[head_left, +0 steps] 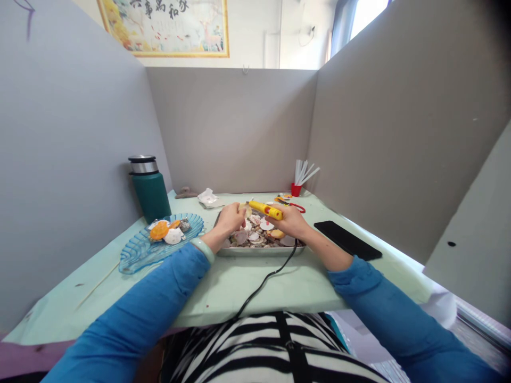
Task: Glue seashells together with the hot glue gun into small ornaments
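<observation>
My right hand (290, 219) is wrapped round a yellow hot glue gun (265, 209), its nozzle pointing left and its black cord (266, 277) trailing down to the table's front edge. Facing the nozzle, my left hand (231, 218) has its fingers closed on a pale yellowish shell (245, 209), partly hidden by the fingers. Both hands are above a metal tray (259, 252) heaped with mixed seashells (255, 234). Whether the nozzle touches the held shell I cannot tell.
Left stand a blue glass plate (138, 255) with orange and white shells and a green bottle (150, 191). A black phone-like slab (347, 239) lies right. Behind are red-handled scissors (296, 206), a red cup (296, 190) of glue sticks and white crumpled paper (208, 198). Grey partitions enclose the table.
</observation>
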The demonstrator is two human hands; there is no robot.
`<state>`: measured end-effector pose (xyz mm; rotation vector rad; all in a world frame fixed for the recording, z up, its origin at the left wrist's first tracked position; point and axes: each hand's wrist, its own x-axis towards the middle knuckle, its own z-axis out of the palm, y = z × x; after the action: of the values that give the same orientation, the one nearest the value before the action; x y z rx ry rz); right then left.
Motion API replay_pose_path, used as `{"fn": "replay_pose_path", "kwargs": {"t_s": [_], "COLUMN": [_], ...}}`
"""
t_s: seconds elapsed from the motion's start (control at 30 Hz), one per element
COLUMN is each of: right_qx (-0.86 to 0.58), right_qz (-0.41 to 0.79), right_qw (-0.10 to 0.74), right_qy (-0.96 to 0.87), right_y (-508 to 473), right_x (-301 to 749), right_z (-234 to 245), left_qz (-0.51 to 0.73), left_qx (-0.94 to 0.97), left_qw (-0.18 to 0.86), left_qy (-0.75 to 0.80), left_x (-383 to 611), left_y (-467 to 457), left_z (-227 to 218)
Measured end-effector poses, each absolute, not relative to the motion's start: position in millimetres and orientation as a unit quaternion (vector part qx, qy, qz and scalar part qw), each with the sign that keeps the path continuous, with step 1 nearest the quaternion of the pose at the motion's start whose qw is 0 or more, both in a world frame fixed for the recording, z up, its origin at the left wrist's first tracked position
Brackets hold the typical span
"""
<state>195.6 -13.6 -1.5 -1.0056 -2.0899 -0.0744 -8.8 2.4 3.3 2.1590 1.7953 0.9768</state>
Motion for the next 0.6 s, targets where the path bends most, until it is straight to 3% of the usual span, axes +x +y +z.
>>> {"fn": "replay_pose_path", "kwargs": {"t_s": [0.33, 0.6], "right_qx": [-0.403, -0.399], "right_qz": [-0.031, -0.028], "right_qw": [0.402, 0.398], "right_qy": [-0.822, -0.825], "right_y": [-14.8, -15.1], "right_x": [195.0, 195.1], "right_z": [-1.0, -0.5], "left_qz": [0.33, 0.349], "left_qx": [0.73, 0.701], "left_qw": [0.073, 0.127], "left_qy": [0.594, 0.609], "left_x": [-8.9, -9.7], "left_y": [2.7, 2.4], "left_z": [1.7, 3.1]}}
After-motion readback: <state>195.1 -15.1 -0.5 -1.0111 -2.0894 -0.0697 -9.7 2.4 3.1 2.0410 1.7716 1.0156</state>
